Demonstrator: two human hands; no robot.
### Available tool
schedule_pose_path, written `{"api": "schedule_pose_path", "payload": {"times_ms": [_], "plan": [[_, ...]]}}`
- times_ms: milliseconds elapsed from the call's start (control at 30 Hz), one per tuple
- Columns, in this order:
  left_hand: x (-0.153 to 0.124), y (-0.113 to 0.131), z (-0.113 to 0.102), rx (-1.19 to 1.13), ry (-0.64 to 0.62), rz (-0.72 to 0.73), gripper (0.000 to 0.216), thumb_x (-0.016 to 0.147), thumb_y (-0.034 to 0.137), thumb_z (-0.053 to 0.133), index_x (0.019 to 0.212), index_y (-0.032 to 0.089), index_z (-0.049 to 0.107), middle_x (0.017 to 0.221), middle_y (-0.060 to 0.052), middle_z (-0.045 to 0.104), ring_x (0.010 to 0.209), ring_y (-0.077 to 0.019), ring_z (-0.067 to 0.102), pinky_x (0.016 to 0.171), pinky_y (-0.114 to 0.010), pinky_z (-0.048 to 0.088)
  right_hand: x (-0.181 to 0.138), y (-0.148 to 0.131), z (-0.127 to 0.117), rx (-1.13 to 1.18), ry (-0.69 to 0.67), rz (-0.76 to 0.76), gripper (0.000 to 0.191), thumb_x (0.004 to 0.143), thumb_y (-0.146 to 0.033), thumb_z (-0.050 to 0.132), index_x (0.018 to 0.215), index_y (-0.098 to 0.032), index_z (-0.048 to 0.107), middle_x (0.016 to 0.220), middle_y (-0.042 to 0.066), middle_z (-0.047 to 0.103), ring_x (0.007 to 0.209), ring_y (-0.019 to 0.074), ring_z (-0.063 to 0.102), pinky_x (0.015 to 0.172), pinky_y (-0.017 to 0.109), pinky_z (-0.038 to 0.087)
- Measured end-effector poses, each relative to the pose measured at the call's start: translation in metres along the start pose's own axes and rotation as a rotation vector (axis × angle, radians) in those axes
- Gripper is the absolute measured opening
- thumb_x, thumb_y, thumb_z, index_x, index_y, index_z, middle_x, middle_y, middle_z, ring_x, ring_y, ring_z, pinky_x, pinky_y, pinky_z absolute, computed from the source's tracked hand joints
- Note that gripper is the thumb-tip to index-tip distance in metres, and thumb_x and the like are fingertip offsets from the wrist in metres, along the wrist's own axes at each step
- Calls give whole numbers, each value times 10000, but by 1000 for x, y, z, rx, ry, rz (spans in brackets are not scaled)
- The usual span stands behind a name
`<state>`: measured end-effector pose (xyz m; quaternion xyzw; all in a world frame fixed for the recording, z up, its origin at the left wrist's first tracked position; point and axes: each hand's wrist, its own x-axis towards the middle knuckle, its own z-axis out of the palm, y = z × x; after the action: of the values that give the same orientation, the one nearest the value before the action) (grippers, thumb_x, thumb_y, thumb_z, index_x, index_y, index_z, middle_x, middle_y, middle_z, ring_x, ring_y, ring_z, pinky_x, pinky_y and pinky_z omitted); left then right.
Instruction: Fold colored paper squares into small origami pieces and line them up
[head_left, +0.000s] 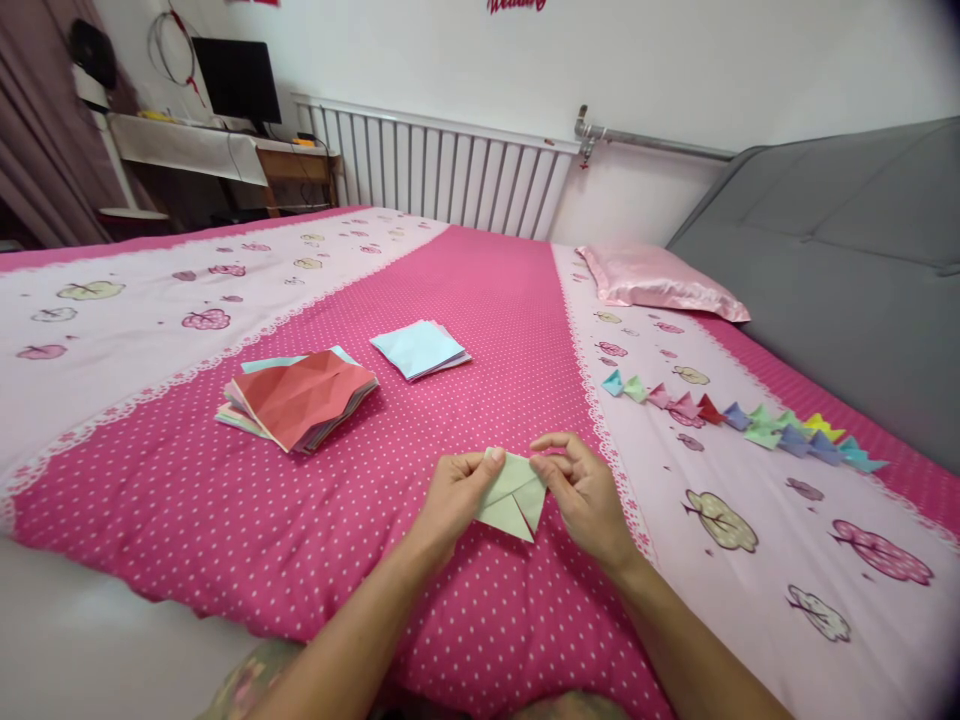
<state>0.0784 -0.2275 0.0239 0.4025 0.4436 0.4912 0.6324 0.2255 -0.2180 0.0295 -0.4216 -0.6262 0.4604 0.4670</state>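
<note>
Pink polka-dot bedspread (pixel 495 275) | left hand (pixel 451 492) and right hand (pixel 589 500): fingers (pixel 555 441) pinch pale-green folded paper (pixel 512 508) | looks mid-fold to me | next move probably wants edges aligned, crease pressed

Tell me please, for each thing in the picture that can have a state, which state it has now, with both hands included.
Left hand: pinching the paper
Right hand: pinching the paper
Pale green paper: partly folded, narrow gap between flaps
Larger paper pile: uneven, red top sheet creased
Light-blue-topped stack: slightly fanned
Small folded pieces: folded, lined up
Pillow: lying down
Monitor: screen dark
</note>
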Motion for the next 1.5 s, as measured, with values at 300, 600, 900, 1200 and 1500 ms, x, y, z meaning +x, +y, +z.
{"api": "schedule_pose_path", "payload": {"times_ms": [300, 600, 900, 1200, 1500], "plan": [[0, -3, 2, 0, 23, 10, 473, 712, 559, 559, 597, 105, 624, 489, -46, 581, 413, -106, 508, 428, -207, 342, 1, 1, 1, 44, -17, 36, 253, 798, -347, 565, 985, -192, 493, 577, -39, 572, 485, 111, 534, 450, 203, 400], [1, -13, 6, -43, -17, 2, 491, 703, 581, 550, 603, 108, 632, 469, -39, 557, 421, -113, 508, 437, -215, 352, -2, 0, 6, -24, -13, 157, 583, 587, -266, 739, 1105, -198, 480, 678, -19, 616, 556, 153, 607, 494, 249, 484], [2, -12, 5, -13, -73, 14, 360, 619, 441, 703, 720, 95, 681, 618, -68, 640, 494, -105, 541, 478, -201, 385, 3, 1, -1, 62, 52, 177, 385, 636, -332, 709, 938, -160, 542, 667, 20, 650, 538, 168, 615, 476, 260, 481], [2, -12, 1, 82, -157, -38, 357, 645, 451, 674, 668, 96, 700, 591, -106, 668, 491, -134, 591, 517, -222, 440, 4, 1, -5, 52, 119, 160, 371, 641, -342, 710, 925, -162, 553, 632, -1, 642, 468, 136, 575, 430, 230, 445], [-2, 0, -4, 29, -335, -108, 338, 698, 426, 643, 806, 110, 697, 775, -133, 693, 675, -172, 645, 651, -260, 480, 8, 2, -9, 185, 108, 211, 365, 740, -433, 607, 973, -155, 566, 584, -2, 613, 461, 130, 548, 439, 228, 419]]}}
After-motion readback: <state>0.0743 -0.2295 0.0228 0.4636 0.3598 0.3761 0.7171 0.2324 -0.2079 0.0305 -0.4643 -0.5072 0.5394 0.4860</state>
